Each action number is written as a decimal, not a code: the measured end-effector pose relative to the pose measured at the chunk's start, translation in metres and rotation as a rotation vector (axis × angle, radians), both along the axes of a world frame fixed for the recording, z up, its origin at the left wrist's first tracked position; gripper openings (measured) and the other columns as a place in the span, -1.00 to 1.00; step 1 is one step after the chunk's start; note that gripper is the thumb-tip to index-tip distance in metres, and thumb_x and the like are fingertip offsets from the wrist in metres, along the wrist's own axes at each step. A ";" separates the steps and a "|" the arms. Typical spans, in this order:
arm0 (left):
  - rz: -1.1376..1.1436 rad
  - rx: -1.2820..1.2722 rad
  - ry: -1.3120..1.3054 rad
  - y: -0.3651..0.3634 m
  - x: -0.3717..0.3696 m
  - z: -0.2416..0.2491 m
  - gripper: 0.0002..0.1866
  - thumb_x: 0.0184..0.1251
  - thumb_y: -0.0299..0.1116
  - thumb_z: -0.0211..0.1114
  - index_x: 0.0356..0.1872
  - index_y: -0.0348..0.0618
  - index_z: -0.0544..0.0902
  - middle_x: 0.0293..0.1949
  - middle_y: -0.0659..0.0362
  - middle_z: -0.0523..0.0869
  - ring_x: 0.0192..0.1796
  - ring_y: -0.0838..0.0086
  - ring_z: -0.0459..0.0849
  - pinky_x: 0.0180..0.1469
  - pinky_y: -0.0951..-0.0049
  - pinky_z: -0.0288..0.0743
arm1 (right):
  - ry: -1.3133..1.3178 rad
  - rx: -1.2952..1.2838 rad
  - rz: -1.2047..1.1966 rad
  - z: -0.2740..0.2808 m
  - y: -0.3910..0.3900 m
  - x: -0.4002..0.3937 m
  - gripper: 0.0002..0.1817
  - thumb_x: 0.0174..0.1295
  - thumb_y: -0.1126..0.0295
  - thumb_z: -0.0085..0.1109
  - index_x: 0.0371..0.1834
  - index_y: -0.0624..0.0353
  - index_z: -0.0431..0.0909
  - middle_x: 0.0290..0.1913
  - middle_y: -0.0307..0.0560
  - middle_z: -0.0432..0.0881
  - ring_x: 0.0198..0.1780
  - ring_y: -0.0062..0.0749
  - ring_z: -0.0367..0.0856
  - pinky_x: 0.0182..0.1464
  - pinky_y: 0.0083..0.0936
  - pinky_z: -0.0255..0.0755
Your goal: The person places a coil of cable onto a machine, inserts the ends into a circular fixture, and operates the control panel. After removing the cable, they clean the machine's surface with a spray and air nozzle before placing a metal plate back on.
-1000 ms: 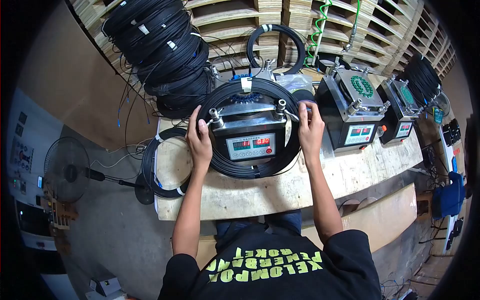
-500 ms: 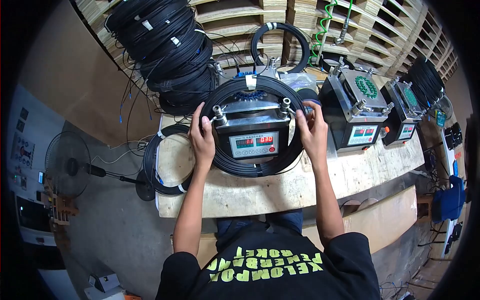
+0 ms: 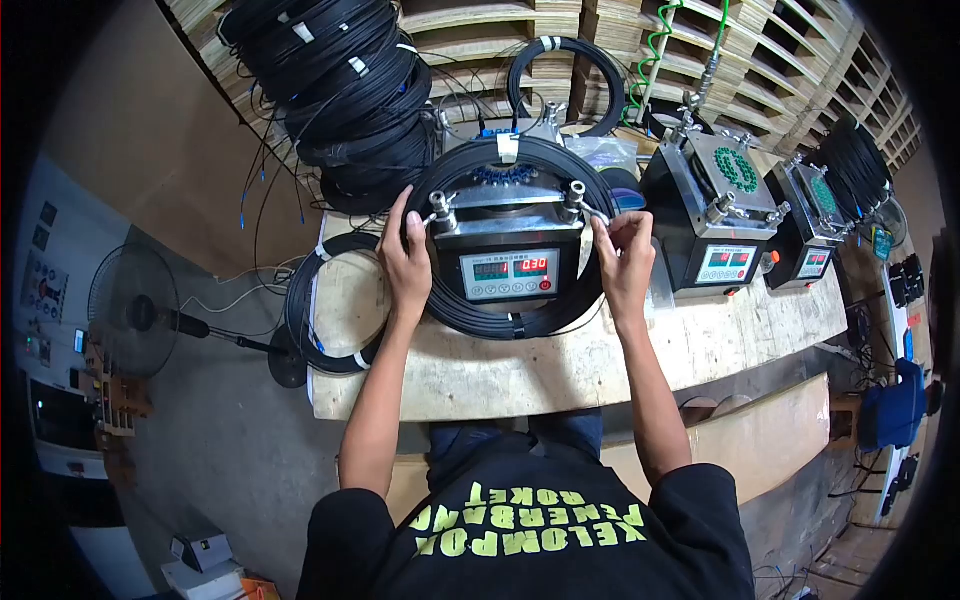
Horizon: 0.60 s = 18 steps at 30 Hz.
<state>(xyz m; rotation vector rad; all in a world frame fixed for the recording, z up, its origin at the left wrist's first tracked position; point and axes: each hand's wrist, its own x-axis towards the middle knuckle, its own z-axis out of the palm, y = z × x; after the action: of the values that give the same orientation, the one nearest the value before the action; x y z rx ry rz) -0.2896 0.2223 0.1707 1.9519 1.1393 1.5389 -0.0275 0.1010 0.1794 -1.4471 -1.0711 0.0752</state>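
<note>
A black polishing machine [image 3: 515, 240] with a metal top and lit display [image 3: 511, 271] stands in front of me. A coil of black cable [image 3: 470, 313] with a white label rings it. My left hand [image 3: 406, 268] is at the left clamp lever [image 3: 429, 220], its thumb on the lever end and fingers curled along the coil's outer side. Opposite it, my right hand [image 3: 627, 262] pinches the right clamp lever [image 3: 597, 212] between thumb and bent fingers. Blue connectors [image 3: 497, 132] show at the machine's back. Fingertips behind the levers are partly hidden.
Stacked black cable coils [image 3: 345, 100] rise at the back left. Another coil [image 3: 298, 300] hangs over the table's left edge, close to a fan [image 3: 140, 310]. Two similar machines [image 3: 715, 215] [image 3: 812, 215] stand to the right on the wooden table [image 3: 480, 385]. Pallets [image 3: 470, 40] line the back.
My right hand's fingers have closed in around the right lever, which now points down toward the hand. My left hand stays at the left lever. The whole view has shifted slightly.
</note>
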 end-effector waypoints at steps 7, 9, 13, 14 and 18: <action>0.012 -0.018 -0.015 -0.001 -0.001 -0.002 -0.49 0.70 -0.12 -0.06 0.36 -0.29 0.56 0.25 -0.13 0.69 0.25 0.13 0.68 0.32 0.27 0.44 | -0.533 -0.155 0.108 -0.044 -0.022 -0.041 -0.60 0.18 0.44 0.47 0.01 0.19 0.47 -0.20 0.00 0.45 -0.22 -0.10 0.48 -0.14 -0.21 0.39; -0.003 -0.009 -0.030 -0.004 0.000 0.000 -0.47 0.70 -0.06 -0.05 0.35 -0.29 0.57 0.23 -0.17 0.69 0.24 0.07 0.69 0.30 0.23 0.47 | -0.632 -0.282 0.165 -0.054 -0.028 -0.051 -0.60 0.17 0.40 0.44 0.02 0.16 0.49 -0.14 -0.02 0.45 -0.12 -0.06 0.49 -0.05 -0.17 0.35; 0.001 0.007 -0.016 -0.002 -0.002 0.001 -0.43 0.69 0.01 -0.04 0.35 -0.29 0.56 0.21 -0.23 0.68 0.24 -0.03 0.69 0.29 0.16 0.51 | -0.740 -0.345 0.093 -0.058 -0.024 -0.055 -0.61 0.20 0.37 0.40 0.05 0.11 0.49 -0.14 -0.03 0.44 -0.08 -0.13 0.49 -0.04 -0.25 0.30; -0.002 0.003 -0.021 -0.002 -0.002 -0.002 -0.43 0.69 0.01 -0.04 0.35 -0.29 0.56 0.21 -0.24 0.68 0.24 -0.04 0.69 0.30 0.16 0.50 | -0.765 -0.348 0.093 -0.061 -0.024 -0.056 -0.62 0.20 0.38 0.40 0.05 0.11 0.49 -0.15 -0.03 0.44 -0.07 -0.14 0.49 -0.04 -0.25 0.29; 0.003 0.020 -0.020 -0.001 -0.003 -0.003 -0.43 0.69 0.01 -0.04 0.34 -0.29 0.57 0.21 -0.23 0.68 0.25 -0.04 0.68 0.30 0.15 0.50 | -0.793 -0.378 0.065 -0.061 -0.021 -0.058 -0.60 0.17 0.40 0.41 0.04 0.10 0.49 -0.16 -0.04 0.43 -0.06 -0.15 0.49 -0.07 -0.25 0.27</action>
<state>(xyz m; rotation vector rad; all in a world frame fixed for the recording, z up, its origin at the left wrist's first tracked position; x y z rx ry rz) -0.2924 0.2216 0.1673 1.9444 1.1238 1.5734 -0.0854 0.0797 0.1184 -1.8385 -1.8189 -0.2889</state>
